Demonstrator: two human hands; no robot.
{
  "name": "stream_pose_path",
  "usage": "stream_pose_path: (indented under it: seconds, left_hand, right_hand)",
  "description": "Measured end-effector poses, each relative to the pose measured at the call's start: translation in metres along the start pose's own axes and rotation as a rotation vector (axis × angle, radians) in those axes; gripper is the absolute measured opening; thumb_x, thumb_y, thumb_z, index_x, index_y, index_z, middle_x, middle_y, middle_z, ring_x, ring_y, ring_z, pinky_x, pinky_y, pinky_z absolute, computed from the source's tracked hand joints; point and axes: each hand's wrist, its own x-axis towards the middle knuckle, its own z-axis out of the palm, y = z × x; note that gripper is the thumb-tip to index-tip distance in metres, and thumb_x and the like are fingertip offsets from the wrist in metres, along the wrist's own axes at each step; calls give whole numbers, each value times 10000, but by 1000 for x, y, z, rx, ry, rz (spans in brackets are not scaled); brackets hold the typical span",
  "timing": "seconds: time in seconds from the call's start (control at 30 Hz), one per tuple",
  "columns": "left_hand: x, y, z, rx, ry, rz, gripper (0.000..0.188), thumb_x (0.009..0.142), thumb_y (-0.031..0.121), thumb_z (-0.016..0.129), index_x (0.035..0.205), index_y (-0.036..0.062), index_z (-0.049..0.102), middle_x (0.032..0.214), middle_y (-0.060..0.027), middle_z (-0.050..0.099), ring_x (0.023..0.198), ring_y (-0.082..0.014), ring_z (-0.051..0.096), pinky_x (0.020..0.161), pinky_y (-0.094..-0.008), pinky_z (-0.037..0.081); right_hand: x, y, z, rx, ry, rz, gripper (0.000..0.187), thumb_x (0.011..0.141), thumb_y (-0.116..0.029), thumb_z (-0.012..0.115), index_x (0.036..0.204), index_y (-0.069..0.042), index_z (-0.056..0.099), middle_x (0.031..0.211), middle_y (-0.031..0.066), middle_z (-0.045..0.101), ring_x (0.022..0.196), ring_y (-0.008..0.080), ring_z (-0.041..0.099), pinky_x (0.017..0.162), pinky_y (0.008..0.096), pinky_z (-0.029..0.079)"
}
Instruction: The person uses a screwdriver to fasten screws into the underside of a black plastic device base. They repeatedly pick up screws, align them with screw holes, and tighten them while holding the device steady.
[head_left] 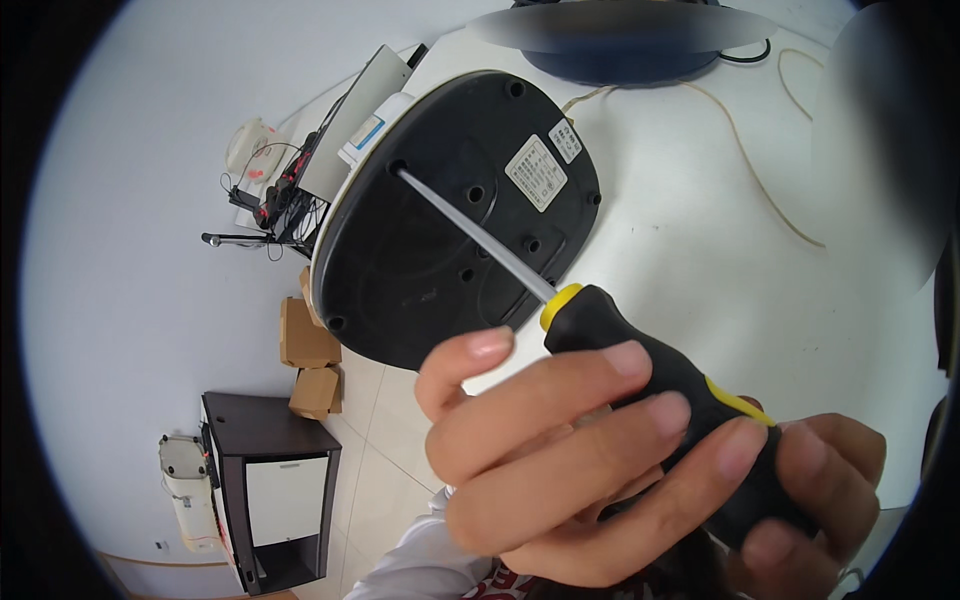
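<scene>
Both my hands are on a screwdriver with a black and yellow handle (640,350) and a long grey shaft. The fingers of my left hand (560,450) curl over the handle from the left, its uppermost finger lying off the handle. My right hand (830,470) closes around the handle's butt end, partly hidden. The shaft slants up and left, its tip at a recessed hole near the upper-left edge of an appliance's black base (430,270). This rounded base is tilted toward me, with several holes and two white labels. A light-coloured housing shows along its left edge.
The appliance is over a white table (700,230), where a thin tan cord (745,150) runs. A dark blue rounded object (620,65) is at the far edge. On the left are cardboard boxes (308,335), a dark cabinet (270,430) and tangled cables (295,200).
</scene>
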Motion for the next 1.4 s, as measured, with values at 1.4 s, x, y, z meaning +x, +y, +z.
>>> stream_pose_path:
  seconds: [1.4]
  left_hand:
    - [1, -15, 10, -96, 37, 79, 422, 586, 140, 834, 912, 244, 589, 893, 39, 523, 821, -159, 574, 957, -433, 406]
  right_hand:
    - [3, -23, 15, -43, 143, 195, 686, 826, -436, 655, 1168, 101, 400, 806, 155, 603, 592, 169, 606, 507, 220, 477]
